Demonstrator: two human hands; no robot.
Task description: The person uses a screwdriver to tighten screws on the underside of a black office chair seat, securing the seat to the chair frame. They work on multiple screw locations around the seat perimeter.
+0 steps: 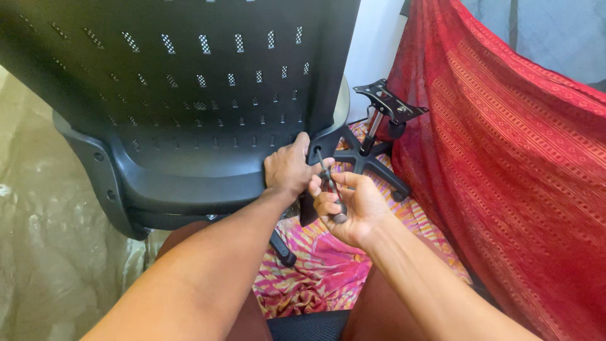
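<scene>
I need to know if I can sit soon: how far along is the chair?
Done: the wheeled base stands with its mounting plate on top. In hand: the left hand steadies the black backrest shell while the right hand works a tool at its side hole. Left: shell and base are apart.

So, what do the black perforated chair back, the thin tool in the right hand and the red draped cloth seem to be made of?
Black perforated chair back: moulded plastic by its look, with a smooth semi-matt sheen and punched slots. Thin tool in the right hand: probably metal, a slim grey shaft, though blurred. Red draped cloth: woven fabric, with soft folds and a striped pattern. The left hand grips the chair's edge.
</scene>
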